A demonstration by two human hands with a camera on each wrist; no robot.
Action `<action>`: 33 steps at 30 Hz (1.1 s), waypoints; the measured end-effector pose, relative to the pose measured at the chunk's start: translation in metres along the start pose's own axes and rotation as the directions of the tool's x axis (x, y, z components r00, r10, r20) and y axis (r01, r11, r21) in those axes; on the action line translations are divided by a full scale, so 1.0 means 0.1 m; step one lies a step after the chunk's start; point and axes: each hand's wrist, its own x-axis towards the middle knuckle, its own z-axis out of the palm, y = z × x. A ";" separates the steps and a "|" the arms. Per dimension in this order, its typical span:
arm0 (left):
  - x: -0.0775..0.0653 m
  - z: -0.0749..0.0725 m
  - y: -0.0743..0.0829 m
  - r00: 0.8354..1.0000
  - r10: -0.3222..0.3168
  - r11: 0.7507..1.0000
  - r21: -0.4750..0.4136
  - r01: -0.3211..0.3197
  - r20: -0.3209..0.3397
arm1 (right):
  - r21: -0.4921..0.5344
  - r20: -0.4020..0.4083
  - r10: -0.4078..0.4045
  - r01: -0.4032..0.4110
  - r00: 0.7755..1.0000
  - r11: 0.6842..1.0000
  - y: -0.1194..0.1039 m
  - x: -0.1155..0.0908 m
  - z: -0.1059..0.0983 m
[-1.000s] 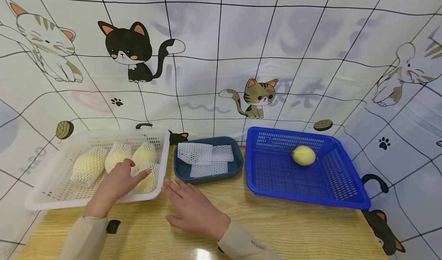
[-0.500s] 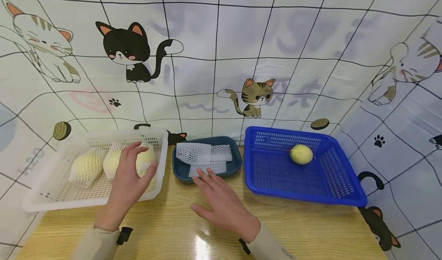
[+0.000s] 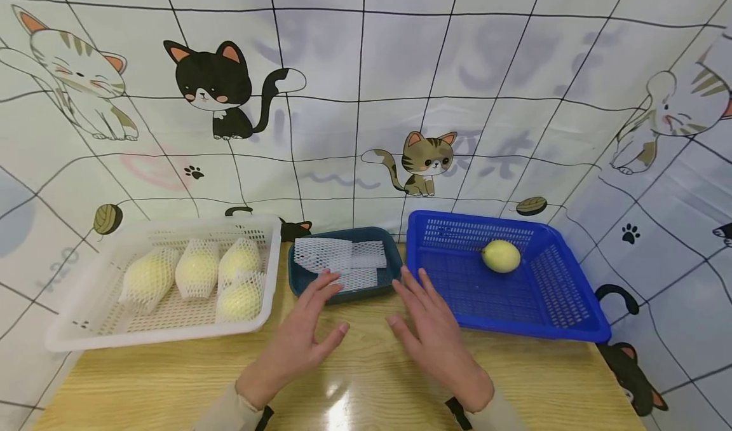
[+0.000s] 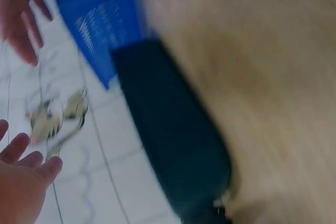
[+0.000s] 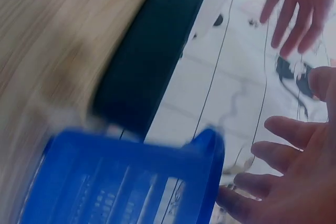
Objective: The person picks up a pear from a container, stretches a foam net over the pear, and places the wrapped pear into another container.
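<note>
My left hand (image 3: 300, 339) hovers in front of the small dark teal tray (image 3: 297, 285), fingers extended and holding nothing. My right hand (image 3: 434, 335) is between that tray and the blue basket (image 3: 503, 329), its fingers spread and bare. White foam net sleeves (image 3: 323, 253) lie in the teal tray. A single bare yellow fruit (image 3: 501, 257), which looks like a lemon or pear, sits in the blue basket. On the left, a white basket (image 3: 166, 339) holds several similar fruits in foam nets, one of them a netted fruit (image 3: 240, 297) at its front right.
All three containers stand on a light wooden table (image 3: 366, 380). Close behind them rises a white cloth (image 3: 326, 126) with a grid and cartoon cats. It also closes off the right and left sides.
My left hand has left the netted fruit in the white basket and moved right, before the teal tray. My right hand has shifted right, toward the blue basket.
</note>
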 end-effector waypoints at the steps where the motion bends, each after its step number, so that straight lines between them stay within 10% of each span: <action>1: 0.00 0.06 0.02 0.999 0.021 1.000 0.016 -0.022 0.029 | -0.005 -0.007 0.020 -0.020 1.000 1.000 0.05 -0.03 -0.04; 9: 0.03 0.56 0.16 0.937 0.238 0.958 0.096 -0.270 0.257 | -0.016 -0.053 0.176 -0.177 0.983 0.984 0.34 -0.09 -0.37; 17: 0.05 0.89 0.25 0.867 0.140 0.939 0.213 -0.269 0.478 | -0.029 -0.050 0.240 -0.241 0.970 0.970 0.48 -0.01 -0.76; 33: 0.08 1.03 0.26 0.870 0.068 0.903 0.340 -0.262 0.489 | -0.185 0.165 0.282 -0.251 0.945 0.950 0.76 0.36 -1.49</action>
